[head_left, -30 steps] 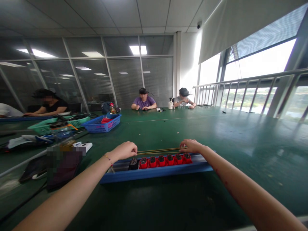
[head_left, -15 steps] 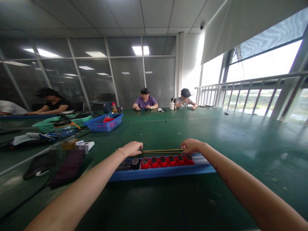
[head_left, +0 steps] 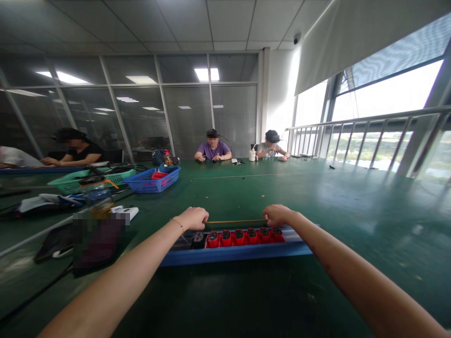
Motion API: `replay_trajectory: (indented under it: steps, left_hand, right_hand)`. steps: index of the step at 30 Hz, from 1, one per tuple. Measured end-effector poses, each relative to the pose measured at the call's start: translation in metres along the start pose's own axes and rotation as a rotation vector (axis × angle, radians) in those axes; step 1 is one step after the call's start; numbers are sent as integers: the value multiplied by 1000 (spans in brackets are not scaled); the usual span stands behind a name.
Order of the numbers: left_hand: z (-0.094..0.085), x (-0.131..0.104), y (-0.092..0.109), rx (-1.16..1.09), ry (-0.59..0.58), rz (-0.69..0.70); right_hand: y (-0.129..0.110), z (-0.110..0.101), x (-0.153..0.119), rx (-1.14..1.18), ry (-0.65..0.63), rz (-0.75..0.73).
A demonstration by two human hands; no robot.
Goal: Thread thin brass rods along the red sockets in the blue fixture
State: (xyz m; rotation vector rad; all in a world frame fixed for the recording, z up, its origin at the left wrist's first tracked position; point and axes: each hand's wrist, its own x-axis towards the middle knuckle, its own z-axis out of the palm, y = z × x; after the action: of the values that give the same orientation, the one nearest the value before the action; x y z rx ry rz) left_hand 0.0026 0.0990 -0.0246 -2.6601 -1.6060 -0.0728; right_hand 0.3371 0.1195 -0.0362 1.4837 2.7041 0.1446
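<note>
A thin tan rubber band [head_left: 235, 221] is stretched almost level between my two hands. My left hand [head_left: 193, 218] is closed on its left end, and my right hand [head_left: 279, 215] pinches the right end, fingertips partly hidden. Just below, on my side of the band, lies a long blue tray [head_left: 236, 254]. Several red blocks [head_left: 226, 238] with dark tops stand in a row inside it, side by side. At the left end of that row is a black block [head_left: 198, 240] of similar shape. Both hands hover over the tray's far edge.
On the green table [head_left: 317, 192], a blue basket [head_left: 151, 183] holding something red stands at the left, beside a green basket [head_left: 70, 182]. Nearer are a jar [head_left: 96, 192] and a dark phone [head_left: 54, 241]. Several people sit farther off, two across the table.
The band's two strands, visibly apart before, now look like a single line. My right hand has shifted slightly left; my left hand has barely moved.
</note>
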Motion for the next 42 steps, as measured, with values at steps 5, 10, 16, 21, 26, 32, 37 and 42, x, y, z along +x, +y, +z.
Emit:
replay_trajectory:
  steps: [5, 10, 16, 21, 26, 32, 37, 42]
  left_hand:
    - [-21, -22, -3, -167, 127, -26]
    - [-32, -50, 12, -528, 273, -70]
    - [-32, -78, 35, -807, 318, -158]
    - [-32, -85, 32, -824, 300, -221]
    - [-28, -88, 30, -791, 137, -242]
    - [-24, -86, 31, -736, 82, -248]
    - [-21, -85, 27, -674, 83, -238]
    - [-20, -84, 23, -686, 48, -207]
  right_hand:
    - [14, -9, -19, 358, 217, 26]
    - [7, -17, -47, 753, 377, 3]
    - [-19, -22, -74, 1023, 259, -16]
    - [-27, -32, -86, 1030, 240, -50]
    - [-27, -28, -85, 964, 177, -58]
    - [-19, -18, -84, 883, 142, -46]
    - [-18, -18, -85, 824, 106, -49]
    - [-20, -20, -86, 834, 89, -63]
